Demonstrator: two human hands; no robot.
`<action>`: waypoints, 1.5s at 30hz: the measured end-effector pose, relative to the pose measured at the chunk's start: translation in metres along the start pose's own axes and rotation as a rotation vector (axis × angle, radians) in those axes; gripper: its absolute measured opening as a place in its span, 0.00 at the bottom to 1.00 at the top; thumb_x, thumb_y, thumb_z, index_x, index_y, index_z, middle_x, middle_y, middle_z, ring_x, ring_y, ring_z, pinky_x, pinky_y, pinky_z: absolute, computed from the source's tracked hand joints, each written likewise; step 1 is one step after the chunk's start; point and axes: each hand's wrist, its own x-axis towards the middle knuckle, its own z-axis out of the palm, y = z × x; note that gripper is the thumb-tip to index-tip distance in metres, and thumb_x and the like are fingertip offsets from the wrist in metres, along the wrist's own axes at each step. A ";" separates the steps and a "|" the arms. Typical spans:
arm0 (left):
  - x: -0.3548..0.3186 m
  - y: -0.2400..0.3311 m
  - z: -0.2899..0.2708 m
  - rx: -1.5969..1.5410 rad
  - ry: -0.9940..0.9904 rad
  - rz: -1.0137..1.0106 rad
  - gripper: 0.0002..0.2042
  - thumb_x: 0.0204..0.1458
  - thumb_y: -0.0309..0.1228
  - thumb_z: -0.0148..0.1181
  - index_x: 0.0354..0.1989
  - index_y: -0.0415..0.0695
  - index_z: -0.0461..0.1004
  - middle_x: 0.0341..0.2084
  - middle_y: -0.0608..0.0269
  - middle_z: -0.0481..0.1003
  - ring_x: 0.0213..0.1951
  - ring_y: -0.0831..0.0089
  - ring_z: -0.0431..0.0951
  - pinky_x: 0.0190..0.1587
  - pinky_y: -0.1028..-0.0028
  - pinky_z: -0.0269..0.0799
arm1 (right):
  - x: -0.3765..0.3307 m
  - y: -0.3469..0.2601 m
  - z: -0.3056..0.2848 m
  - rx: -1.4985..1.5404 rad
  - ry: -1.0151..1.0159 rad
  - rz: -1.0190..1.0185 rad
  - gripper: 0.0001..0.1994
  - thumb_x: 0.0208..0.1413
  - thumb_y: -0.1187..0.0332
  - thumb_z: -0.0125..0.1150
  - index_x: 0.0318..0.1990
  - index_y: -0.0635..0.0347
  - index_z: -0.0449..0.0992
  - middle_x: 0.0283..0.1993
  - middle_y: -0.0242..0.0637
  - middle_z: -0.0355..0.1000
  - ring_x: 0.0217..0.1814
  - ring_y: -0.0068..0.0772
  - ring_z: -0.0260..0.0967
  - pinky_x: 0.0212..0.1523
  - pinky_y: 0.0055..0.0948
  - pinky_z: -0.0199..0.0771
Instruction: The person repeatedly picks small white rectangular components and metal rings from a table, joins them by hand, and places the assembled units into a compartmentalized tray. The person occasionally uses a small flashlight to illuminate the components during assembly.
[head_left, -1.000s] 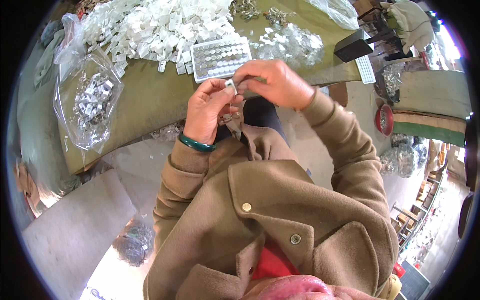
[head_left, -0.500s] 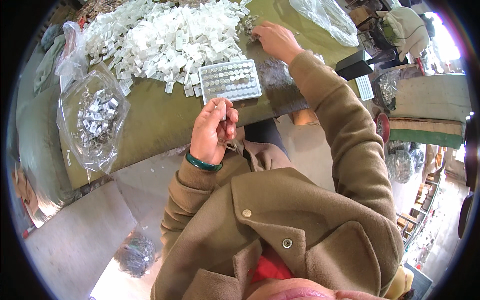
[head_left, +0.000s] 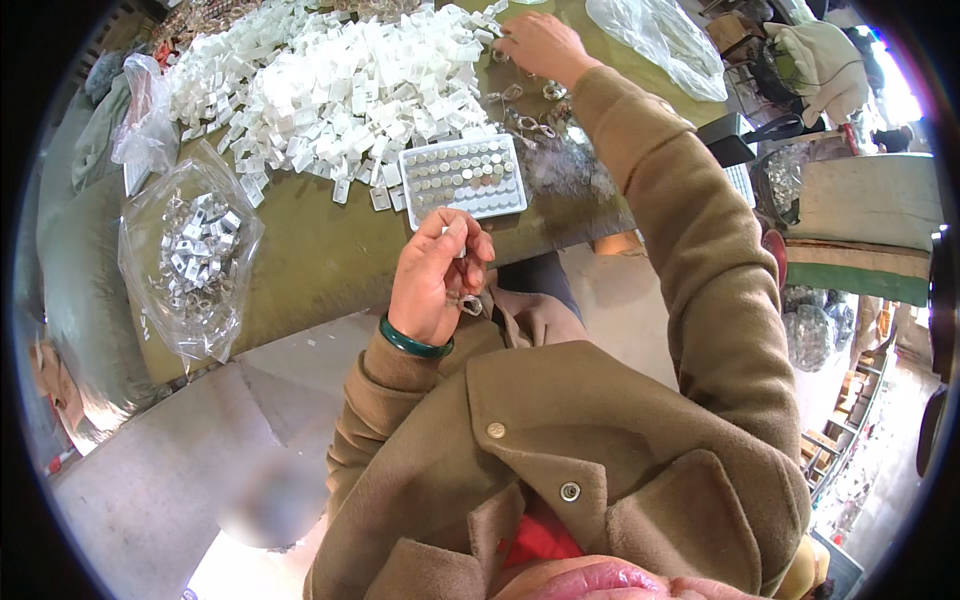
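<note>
My left hand point(head_left: 440, 275) is closed in front of the tray, pinching a small white plastic piece point(head_left: 457, 244). A small shiny loop point(head_left: 470, 304) hangs below its fingers. My right hand point(head_left: 545, 48) reaches to the far side of the table, by the right edge of a big heap of small white plastic pieces point(head_left: 350, 85); its fingertips are bent down and what they hold, if anything, cannot be made out. Several small metal rings or clasps point(head_left: 530, 125) lie nearer me than that hand. A white tray point(head_left: 508, 206) holds rows of small round silvery discs.
On the left of the olive table point(head_left: 290, 270) lies a clear plastic bag point(head_left: 190, 255) of white and metal pieces. A crumpled clear bag point(head_left: 660, 45) lies at the far right. A black object point(head_left: 728, 138) stands at the table's right edge.
My right hand has shifted a little farther away over the metal pieces, and more of them show on the table. The left hand keeps its pinch, with the shiny loop now hanging in clearer view.
</note>
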 end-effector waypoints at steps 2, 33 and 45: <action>-0.001 0.000 0.002 0.031 -0.003 0.002 0.08 0.64 0.35 0.50 0.39 0.45 0.70 0.27 0.66 0.73 0.22 0.83 0.67 0.23 0.83 0.62 | 0.001 -0.002 0.010 0.065 -0.061 0.029 0.12 0.52 0.59 0.57 0.37 0.53 0.81 0.38 0.42 0.78 0.44 0.47 0.74 0.45 0.42 0.74; 0.047 0.025 0.029 0.078 0.225 0.072 0.11 0.59 0.31 0.58 0.48 0.39 0.73 0.28 0.70 0.72 0.26 0.85 0.71 0.23 0.84 0.69 | -0.082 -0.036 -0.060 0.934 -0.114 0.078 0.09 0.48 0.65 0.64 0.35 0.60 0.81 0.30 0.35 0.77 0.34 0.31 0.73 0.40 0.30 0.72; 0.085 0.054 0.048 0.359 0.295 0.379 0.14 0.53 0.30 0.66 0.47 0.43 0.76 0.29 0.72 0.74 0.26 0.87 0.70 0.24 0.86 0.66 | -0.067 -0.073 -0.070 1.143 -0.065 0.060 0.09 0.52 0.67 0.63 0.37 0.62 0.79 0.30 0.31 0.75 0.33 0.20 0.69 0.36 0.24 0.70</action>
